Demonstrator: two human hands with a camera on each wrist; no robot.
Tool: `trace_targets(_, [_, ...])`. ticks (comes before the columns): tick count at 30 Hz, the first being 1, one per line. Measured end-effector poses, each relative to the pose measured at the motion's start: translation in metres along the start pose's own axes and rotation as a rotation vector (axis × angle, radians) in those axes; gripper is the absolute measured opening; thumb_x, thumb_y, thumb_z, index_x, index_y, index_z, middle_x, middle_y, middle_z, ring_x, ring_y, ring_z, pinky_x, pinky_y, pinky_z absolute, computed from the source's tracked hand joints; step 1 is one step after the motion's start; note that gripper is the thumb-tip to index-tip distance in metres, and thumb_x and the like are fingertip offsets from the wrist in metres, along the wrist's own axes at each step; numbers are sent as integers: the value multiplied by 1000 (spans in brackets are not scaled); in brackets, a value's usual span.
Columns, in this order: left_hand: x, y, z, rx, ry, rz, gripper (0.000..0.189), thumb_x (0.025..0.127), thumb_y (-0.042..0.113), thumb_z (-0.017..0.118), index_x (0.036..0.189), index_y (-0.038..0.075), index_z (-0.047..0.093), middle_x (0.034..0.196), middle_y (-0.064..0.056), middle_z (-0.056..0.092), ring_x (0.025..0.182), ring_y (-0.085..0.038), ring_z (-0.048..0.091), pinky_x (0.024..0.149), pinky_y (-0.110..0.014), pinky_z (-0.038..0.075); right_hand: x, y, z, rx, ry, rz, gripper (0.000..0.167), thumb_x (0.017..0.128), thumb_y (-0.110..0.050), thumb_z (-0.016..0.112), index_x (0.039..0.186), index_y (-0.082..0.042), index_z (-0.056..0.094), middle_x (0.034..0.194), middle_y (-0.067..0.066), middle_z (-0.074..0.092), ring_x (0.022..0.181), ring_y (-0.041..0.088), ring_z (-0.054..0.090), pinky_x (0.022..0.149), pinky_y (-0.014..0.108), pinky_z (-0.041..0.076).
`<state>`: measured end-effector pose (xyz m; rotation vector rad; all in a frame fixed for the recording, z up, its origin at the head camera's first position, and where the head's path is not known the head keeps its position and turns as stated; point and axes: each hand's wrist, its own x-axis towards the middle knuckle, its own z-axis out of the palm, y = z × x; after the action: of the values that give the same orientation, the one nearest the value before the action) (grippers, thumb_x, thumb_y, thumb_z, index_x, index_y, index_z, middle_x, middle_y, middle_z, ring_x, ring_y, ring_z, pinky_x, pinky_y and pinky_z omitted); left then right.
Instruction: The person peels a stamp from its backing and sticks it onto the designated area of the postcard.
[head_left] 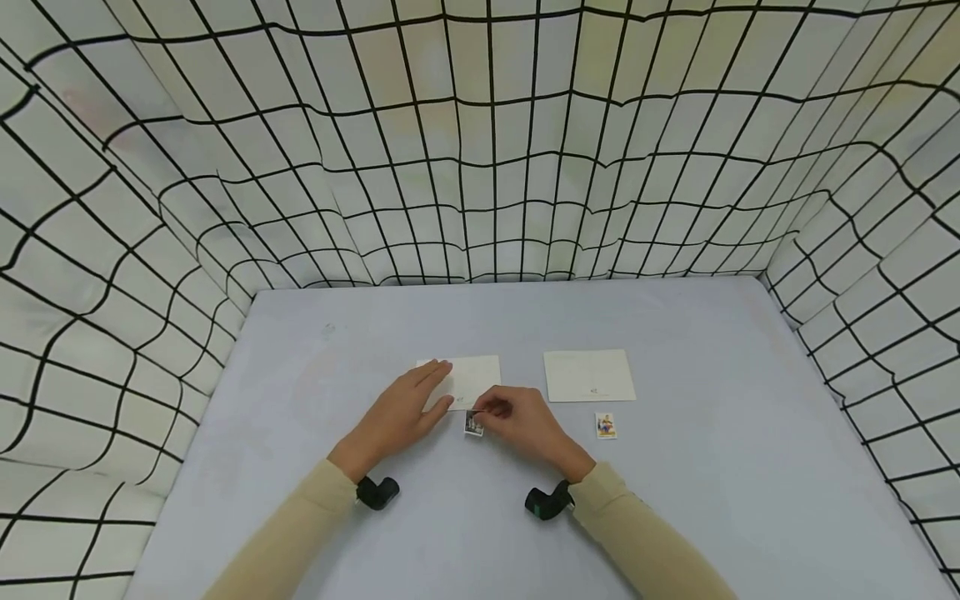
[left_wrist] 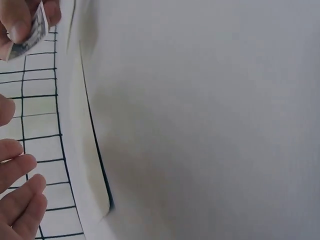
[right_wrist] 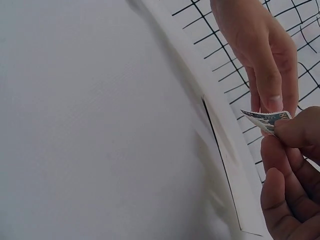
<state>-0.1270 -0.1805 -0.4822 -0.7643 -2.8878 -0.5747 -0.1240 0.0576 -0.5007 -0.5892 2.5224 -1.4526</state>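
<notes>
My right hand point(head_left: 528, 423) pinches a small dark postage stamp point(head_left: 473, 424) between thumb and fingers, just off the near edge of the left cream card point(head_left: 477, 375). Perforated edges and a slight bend show on the stamp point(right_wrist: 264, 120) in the right wrist view. Over the left end of that card lies my left hand point(head_left: 401, 410), its fingers fairly straight and holding nothing; whether it touches the card I cannot tell. The card looks like an envelope or postcard, with tiny print near its bottom edge.
A second cream card point(head_left: 590, 375) lies to the right. Nearer to me, below it, is a colourful stamp point(head_left: 606, 426) on the white-covered table point(head_left: 465, 533). White walls with black netting point(head_left: 491, 167) enclose the back and sides.
</notes>
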Motion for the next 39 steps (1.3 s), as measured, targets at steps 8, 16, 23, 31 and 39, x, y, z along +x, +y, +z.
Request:
trace_targets(8, [-10, 21, 6, -300, 80, -93, 40, 100, 21, 70, 137, 6, 65, 133, -11, 72, 119, -30, 71, 99, -46, 59, -3, 6, -10, 46, -12, 22, 7, 94, -15, 75, 101, -14, 77, 95, 1, 78, 82, 5, 70, 73, 19, 57])
trace_targets(16, [-18, 33, 20, -601, 18, -298, 38, 99, 25, 71, 134, 10, 68, 124, -6, 77, 110, -22, 76, 95, -38, 61, -9, 9, -18, 102, -9, 65, 9, 94, -19, 76, 102, -15, 78, 97, 2, 79, 84, 7, 72, 74, 20, 56])
trace_targets(23, [-20, 41, 30, -787, -9, -428, 33, 97, 29, 74, 126, 13, 73, 118, -8, 79, 107, -16, 76, 91, -20, 58, -12, 10, -21, 148, -40, 88, 12, 94, -21, 76, 103, -13, 78, 98, 4, 80, 85, 8, 74, 75, 20, 57])
trace_targets(31, [-18, 49, 41, -891, -37, -448, 25, 97, 20, 73, 115, 3, 75, 109, -16, 79, 93, -1, 73, 81, -14, 56, -15, 11, -23, 146, -66, 94, 11, 96, -21, 74, 104, -15, 79, 99, 4, 80, 86, 6, 73, 77, 20, 56])
trace_targets(39, [-15, 53, 47, -955, -27, -534, 22, 97, 15, 71, 110, -2, 75, 103, -19, 79, 85, -6, 73, 74, -16, 57, -21, 8, -27, 135, -65, 65, 15, 97, -20, 73, 109, -13, 79, 104, 6, 81, 89, 7, 74, 77, 19, 56])
